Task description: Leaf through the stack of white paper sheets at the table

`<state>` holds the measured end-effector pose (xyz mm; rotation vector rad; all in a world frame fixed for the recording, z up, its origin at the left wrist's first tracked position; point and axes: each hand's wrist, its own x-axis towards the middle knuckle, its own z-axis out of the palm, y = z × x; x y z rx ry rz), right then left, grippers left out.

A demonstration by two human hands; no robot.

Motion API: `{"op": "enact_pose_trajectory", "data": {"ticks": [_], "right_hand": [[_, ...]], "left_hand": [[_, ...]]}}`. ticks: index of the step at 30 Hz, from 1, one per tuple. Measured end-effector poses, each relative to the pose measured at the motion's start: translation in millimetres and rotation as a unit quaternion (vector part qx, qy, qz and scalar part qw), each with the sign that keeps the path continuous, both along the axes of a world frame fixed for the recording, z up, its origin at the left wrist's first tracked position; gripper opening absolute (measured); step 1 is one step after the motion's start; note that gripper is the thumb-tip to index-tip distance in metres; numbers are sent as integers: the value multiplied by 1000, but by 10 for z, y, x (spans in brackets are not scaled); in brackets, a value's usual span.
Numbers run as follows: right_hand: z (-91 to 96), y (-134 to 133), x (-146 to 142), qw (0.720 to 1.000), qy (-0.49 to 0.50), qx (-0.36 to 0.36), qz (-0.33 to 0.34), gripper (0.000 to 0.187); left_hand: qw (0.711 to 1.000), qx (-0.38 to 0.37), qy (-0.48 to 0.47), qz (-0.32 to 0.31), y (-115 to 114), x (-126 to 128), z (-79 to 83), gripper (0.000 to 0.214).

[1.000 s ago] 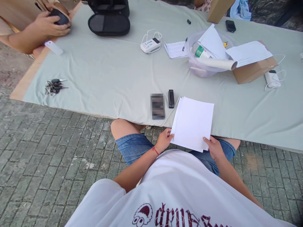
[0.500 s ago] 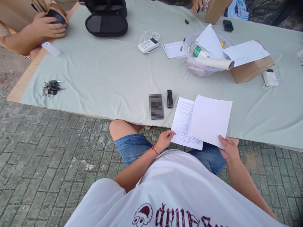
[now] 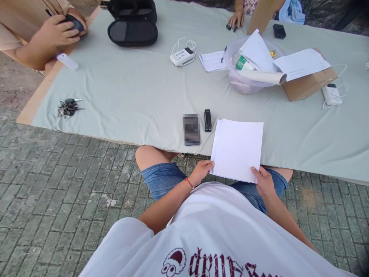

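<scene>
My left hand (image 3: pixel 203 172) pinches the lower left edge of a stack of white paper sheets (image 3: pixel 238 150). At the lower right corner, my right hand (image 3: pixel 262 181) grips the same sheets, thumb on top. The top sheet is blank and covers the printed page beneath; a second sheet's edge shows along the left. The far part of the stack overlaps the table edge. Just beyond it on the cloth lie a black stapler (image 3: pixel 208 120) and a dark flat item (image 3: pixel 191 130) whose surface is blurred out.
A plastic basin (image 3: pixel 245 87) with papers and a bottle stands beyond, beside a cardboard box (image 3: pixel 311 85). Keys (image 3: pixel 69 107), a white corded device (image 3: pixel 182 57) and an open black case (image 3: pixel 132 32) lie leftward. Another person's hands (image 3: pixel 62 32) hold something dark; across, another hand (image 3: pixel 237 19) touches small black items.
My right hand has moved left, sliding the blank sheets over the printed page, which is now covered. Across the table, another person's hand has reached down to the small black item.
</scene>
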<state>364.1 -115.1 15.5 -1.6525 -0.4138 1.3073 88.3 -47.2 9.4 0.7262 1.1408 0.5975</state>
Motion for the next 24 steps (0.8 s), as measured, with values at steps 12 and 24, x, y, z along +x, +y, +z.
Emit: {"op": "enact_pose_trajectory", "data": {"ticks": [12,24], "right_hand": [[31,69,71,998,24,-40,34,45],[-48,7,409,996,-42,-74,1,42]], "left_hand": [[998,16,51,46,-7,26,-129,39],[991,71,109,35,-22,13,-62,31]]}}
